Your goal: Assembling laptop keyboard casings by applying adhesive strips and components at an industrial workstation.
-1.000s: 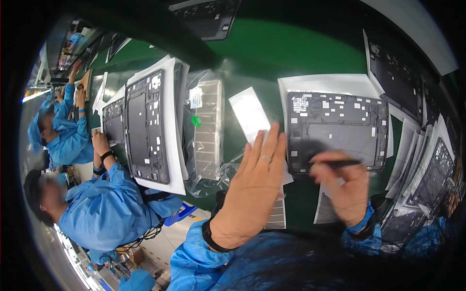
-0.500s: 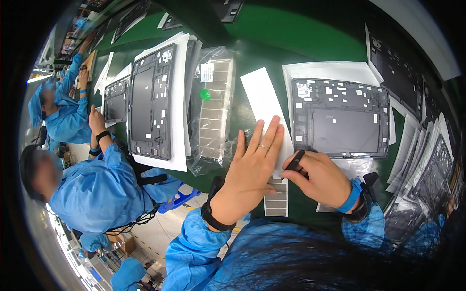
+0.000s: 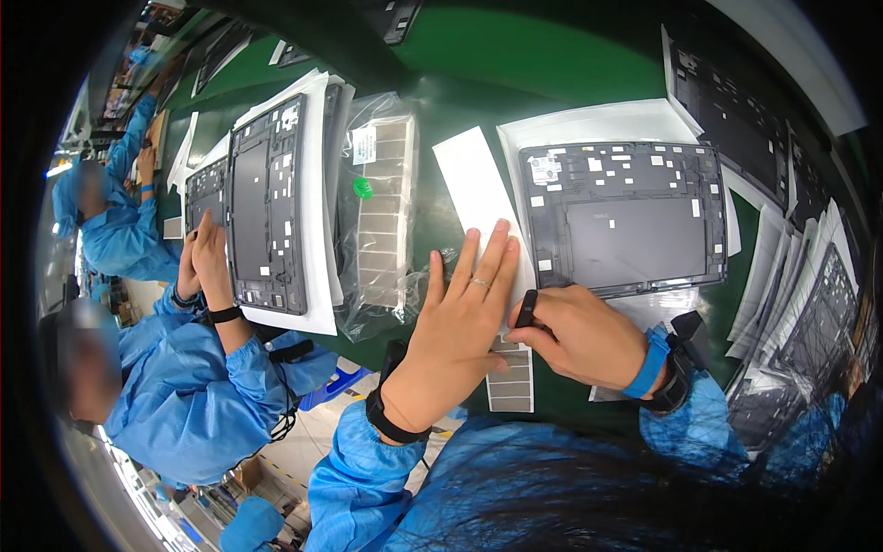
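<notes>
At lower centre of the frame, the left hand point(image 3: 460, 317) lay flat, fingers spread, grip open, pressing a white paper strip point(image 3: 478, 198) onto the green surface point(image 3: 552, 55). The right hand point(image 3: 579, 336) gripped a small black tool point(image 3: 525, 308) just below the dark grey laptop base panel point(image 3: 625, 216).

Both forearms come up from the near edge in blue sleeves. The left hand point(image 3: 457, 313) lies flat, palm down, with its fingers straight, close together and pointing to the far side; the thumb is spread out to the left. A ring sits on one finger, and a dark band circles the left wrist. The right hand point(image 3: 575, 333) is just beside it on the right, touching or nearly touching it, curled into a loose fist with the knuckles up and the fingertips pinched toward the left. Its wrist bears a blue cuff and a dark strap.
</notes>
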